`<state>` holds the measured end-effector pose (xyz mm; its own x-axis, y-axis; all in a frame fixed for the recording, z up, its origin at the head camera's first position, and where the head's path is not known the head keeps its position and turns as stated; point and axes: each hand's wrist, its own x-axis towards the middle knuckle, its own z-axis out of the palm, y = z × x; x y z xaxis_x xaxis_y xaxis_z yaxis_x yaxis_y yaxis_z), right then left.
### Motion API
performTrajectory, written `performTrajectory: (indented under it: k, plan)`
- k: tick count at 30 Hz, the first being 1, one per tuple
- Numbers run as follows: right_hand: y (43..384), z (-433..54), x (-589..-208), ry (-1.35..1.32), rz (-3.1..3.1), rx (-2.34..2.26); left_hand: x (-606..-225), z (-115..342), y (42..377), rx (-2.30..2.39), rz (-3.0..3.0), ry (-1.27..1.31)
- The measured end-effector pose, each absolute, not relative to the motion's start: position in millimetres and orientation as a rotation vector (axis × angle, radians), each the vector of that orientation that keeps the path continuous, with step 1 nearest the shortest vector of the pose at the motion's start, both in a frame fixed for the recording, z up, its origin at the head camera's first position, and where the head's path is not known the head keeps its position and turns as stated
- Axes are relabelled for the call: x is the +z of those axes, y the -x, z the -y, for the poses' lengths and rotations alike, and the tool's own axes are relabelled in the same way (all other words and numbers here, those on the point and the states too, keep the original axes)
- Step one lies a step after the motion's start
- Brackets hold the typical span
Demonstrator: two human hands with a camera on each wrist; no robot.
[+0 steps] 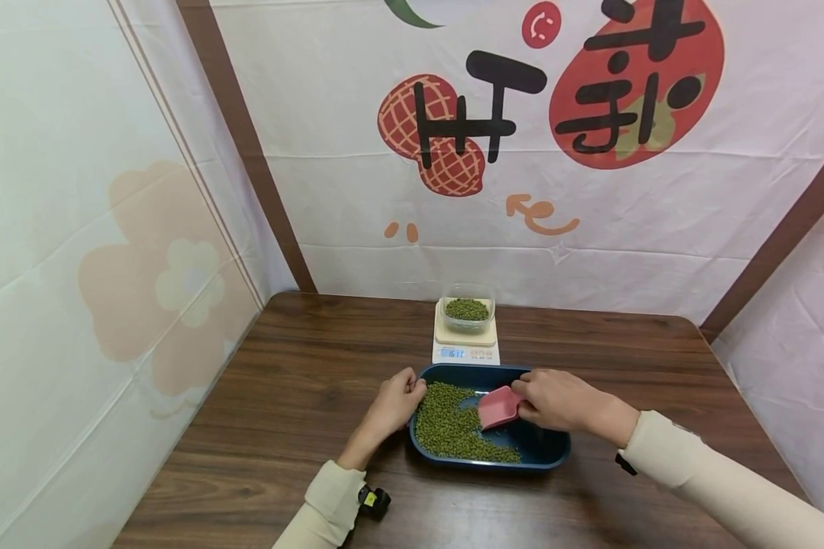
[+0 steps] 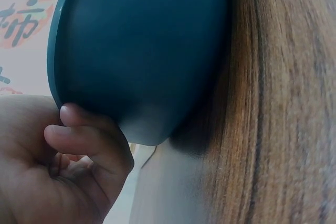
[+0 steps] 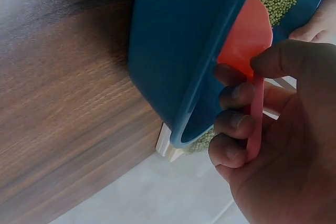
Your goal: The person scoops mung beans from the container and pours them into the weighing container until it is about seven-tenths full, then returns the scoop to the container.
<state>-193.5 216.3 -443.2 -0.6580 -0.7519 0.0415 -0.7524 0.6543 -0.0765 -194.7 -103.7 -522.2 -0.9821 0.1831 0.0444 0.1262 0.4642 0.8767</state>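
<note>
A dark blue basin stands on the table, with green mung beans heaped mostly in its left half. My left hand grips the basin's left rim with curled fingers; the left wrist view has this hand against the outside of the basin. Inside the right half, my right hand holds a pink scoop, its mouth facing the beans. Several fingers of the right hand wrap the scoop's handle in the right wrist view, and the thumb lies near the bowl of the scoop.
Just behind the basin, a kitchen scale with a lit display carries a clear plastic container of mung beans. The wooden table extends to both sides. A printed cloth hangs behind its far edge.
</note>
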Motion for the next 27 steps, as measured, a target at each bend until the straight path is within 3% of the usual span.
performTrajectory:
  k: [23,27]
  plan:
    - [194.0,-201.4,-441.9,-1.377,2.801,0.056,-524.2,104.7,195.4,1.614,-2.625,-0.302]
    - [194.8,-198.9,-443.3,-1.388,2.787,0.056,-546.5,107.4,207.6,1.601,-2.663,-0.305]
